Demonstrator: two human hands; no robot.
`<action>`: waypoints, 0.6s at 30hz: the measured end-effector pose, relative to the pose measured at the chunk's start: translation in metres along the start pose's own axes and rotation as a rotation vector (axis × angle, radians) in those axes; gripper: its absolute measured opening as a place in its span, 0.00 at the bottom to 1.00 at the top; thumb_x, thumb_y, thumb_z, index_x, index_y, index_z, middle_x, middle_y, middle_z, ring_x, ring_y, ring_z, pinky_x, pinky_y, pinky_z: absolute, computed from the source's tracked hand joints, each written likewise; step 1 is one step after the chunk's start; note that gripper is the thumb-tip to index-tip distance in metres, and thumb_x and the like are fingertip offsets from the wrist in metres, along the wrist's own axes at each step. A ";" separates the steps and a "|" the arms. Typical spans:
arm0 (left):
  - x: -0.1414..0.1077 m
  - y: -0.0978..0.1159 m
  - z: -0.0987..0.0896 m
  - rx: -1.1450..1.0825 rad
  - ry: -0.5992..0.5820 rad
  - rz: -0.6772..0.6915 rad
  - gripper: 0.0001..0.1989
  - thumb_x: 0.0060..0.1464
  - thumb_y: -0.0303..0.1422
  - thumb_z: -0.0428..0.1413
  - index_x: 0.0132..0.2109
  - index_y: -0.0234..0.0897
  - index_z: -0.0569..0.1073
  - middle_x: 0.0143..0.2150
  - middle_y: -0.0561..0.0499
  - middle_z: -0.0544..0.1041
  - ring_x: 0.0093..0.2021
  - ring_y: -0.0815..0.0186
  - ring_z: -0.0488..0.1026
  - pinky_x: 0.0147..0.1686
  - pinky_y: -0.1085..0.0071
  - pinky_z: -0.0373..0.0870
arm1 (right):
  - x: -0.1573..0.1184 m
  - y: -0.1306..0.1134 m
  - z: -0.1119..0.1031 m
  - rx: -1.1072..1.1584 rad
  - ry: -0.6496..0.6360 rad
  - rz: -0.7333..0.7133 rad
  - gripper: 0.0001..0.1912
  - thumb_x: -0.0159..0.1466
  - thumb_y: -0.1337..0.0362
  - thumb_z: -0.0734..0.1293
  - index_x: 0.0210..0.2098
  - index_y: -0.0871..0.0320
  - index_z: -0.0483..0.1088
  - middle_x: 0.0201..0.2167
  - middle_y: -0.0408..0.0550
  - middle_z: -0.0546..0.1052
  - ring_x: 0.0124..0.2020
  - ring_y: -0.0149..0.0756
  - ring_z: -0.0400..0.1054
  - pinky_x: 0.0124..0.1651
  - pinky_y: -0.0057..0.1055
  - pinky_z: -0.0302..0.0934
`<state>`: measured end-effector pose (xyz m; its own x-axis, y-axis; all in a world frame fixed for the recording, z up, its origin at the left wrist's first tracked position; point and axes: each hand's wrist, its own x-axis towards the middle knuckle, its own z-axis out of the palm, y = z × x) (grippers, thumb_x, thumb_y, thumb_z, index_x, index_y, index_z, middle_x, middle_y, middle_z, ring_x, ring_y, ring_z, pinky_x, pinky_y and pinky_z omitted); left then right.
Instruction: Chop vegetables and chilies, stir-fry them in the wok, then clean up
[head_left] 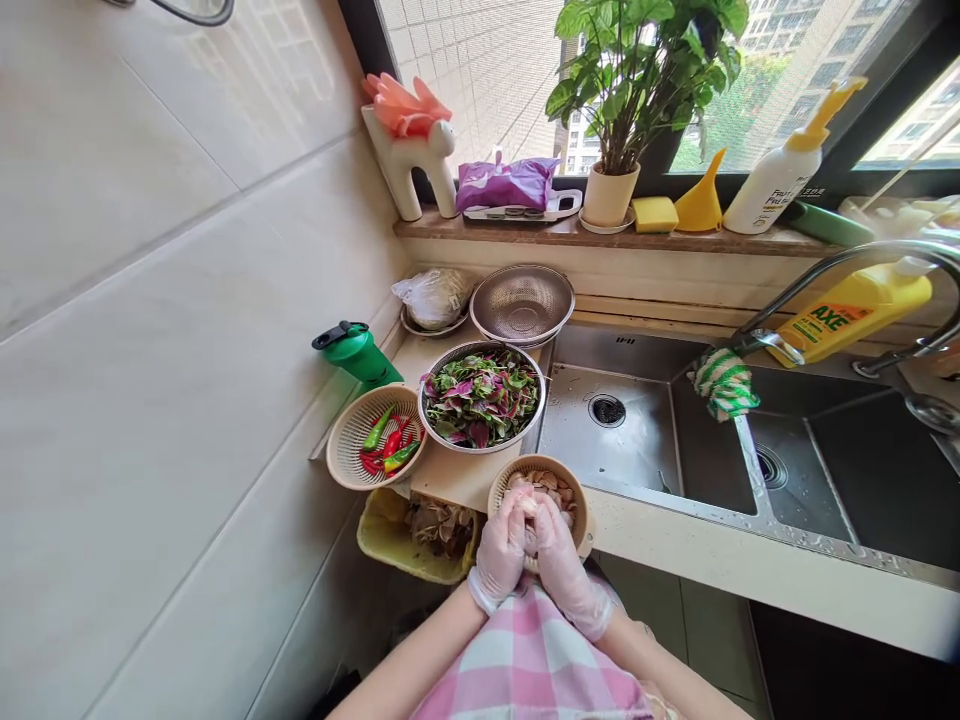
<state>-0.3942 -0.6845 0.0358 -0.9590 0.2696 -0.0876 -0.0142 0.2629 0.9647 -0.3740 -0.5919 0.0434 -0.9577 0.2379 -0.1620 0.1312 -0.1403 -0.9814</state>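
Both my hands wear clear plastic gloves and meet over a beige basket of garlic cloves. A pale garlic clove shows between my fingertips. My left hand pinches it from the left, fingers closed. From the other side, my right hand closes on the same clove with its thumb and fingers. The gloved fingers partly hide the clove and the near part of the basket.
Left of the basket hangs a yellow-lined bin with peelings. Behind stand a colander of red-green leaves, a basket of peppers, a green bottle and a steel colander. A double sink lies right.
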 end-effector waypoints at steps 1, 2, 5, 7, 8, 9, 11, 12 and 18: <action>-0.001 -0.001 0.001 -0.020 0.026 0.004 0.23 0.62 0.44 0.39 0.53 0.38 0.69 0.54 0.43 0.73 0.56 0.60 0.67 0.60 0.60 0.58 | -0.002 -0.002 0.004 0.000 0.014 0.012 0.21 0.64 0.46 0.53 0.38 0.55 0.66 0.37 0.50 0.74 0.41 0.38 0.68 0.48 0.35 0.62; -0.001 -0.002 0.002 -0.044 0.052 0.005 0.24 0.62 0.45 0.39 0.52 0.37 0.70 0.53 0.43 0.74 0.55 0.60 0.68 0.59 0.60 0.59 | -0.004 -0.004 0.007 -0.003 0.023 0.017 0.19 0.65 0.47 0.54 0.38 0.55 0.66 0.37 0.49 0.73 0.40 0.37 0.67 0.47 0.35 0.62; 0.000 -0.001 0.001 -0.134 0.137 -0.021 0.26 0.61 0.48 0.40 0.50 0.36 0.73 0.52 0.42 0.75 0.54 0.59 0.69 0.58 0.61 0.60 | -0.008 -0.013 0.011 -0.014 0.026 -0.020 0.15 0.65 0.51 0.57 0.42 0.55 0.65 0.37 0.47 0.72 0.39 0.35 0.66 0.45 0.32 0.61; 0.002 0.003 -0.001 -0.202 0.167 -0.061 0.26 0.60 0.49 0.42 0.48 0.35 0.74 0.51 0.43 0.75 0.53 0.59 0.70 0.58 0.61 0.61 | -0.008 -0.020 0.010 -0.009 -0.006 -0.030 0.15 0.65 0.53 0.57 0.42 0.55 0.65 0.35 0.45 0.71 0.36 0.33 0.64 0.42 0.30 0.60; 0.004 0.006 -0.002 -0.234 0.167 -0.083 0.26 0.59 0.49 0.43 0.48 0.35 0.74 0.51 0.43 0.76 0.52 0.59 0.71 0.57 0.61 0.62 | -0.007 -0.024 0.009 0.000 -0.032 -0.020 0.14 0.66 0.53 0.56 0.41 0.55 0.66 0.32 0.44 0.70 0.33 0.32 0.63 0.40 0.29 0.60; 0.006 0.008 -0.002 -0.261 0.162 -0.109 0.25 0.59 0.49 0.44 0.47 0.35 0.74 0.50 0.43 0.76 0.51 0.59 0.71 0.56 0.62 0.63 | -0.005 -0.026 0.007 0.012 -0.052 -0.007 0.14 0.66 0.53 0.56 0.39 0.55 0.66 0.29 0.42 0.69 0.30 0.31 0.62 0.37 0.28 0.60; 0.008 0.012 -0.003 -0.299 0.146 -0.162 0.25 0.58 0.49 0.46 0.47 0.35 0.75 0.49 0.42 0.77 0.49 0.59 0.72 0.53 0.63 0.65 | -0.002 -0.030 0.005 0.030 -0.069 0.002 0.14 0.67 0.53 0.55 0.36 0.55 0.65 0.25 0.40 0.66 0.26 0.30 0.59 0.33 0.27 0.59; 0.009 0.014 -0.003 -0.311 0.139 -0.186 0.25 0.58 0.49 0.46 0.47 0.34 0.75 0.48 0.42 0.77 0.48 0.59 0.73 0.52 0.63 0.66 | 0.000 -0.030 0.004 0.032 -0.065 -0.004 0.14 0.67 0.53 0.55 0.34 0.55 0.65 0.24 0.40 0.65 0.25 0.31 0.59 0.31 0.27 0.58; 0.010 0.013 -0.003 -0.248 0.182 -0.153 0.26 0.57 0.50 0.46 0.47 0.35 0.75 0.50 0.41 0.76 0.50 0.59 0.72 0.54 0.62 0.65 | 0.007 -0.025 0.004 -0.013 -0.098 -0.030 0.14 0.66 0.54 0.55 0.33 0.54 0.64 0.27 0.43 0.67 0.28 0.33 0.61 0.33 0.29 0.59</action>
<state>-0.4044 -0.6812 0.0484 -0.9749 0.0687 -0.2116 -0.2086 0.0486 0.9768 -0.3849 -0.5909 0.0671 -0.9817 0.1462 -0.1224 0.1050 -0.1214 -0.9870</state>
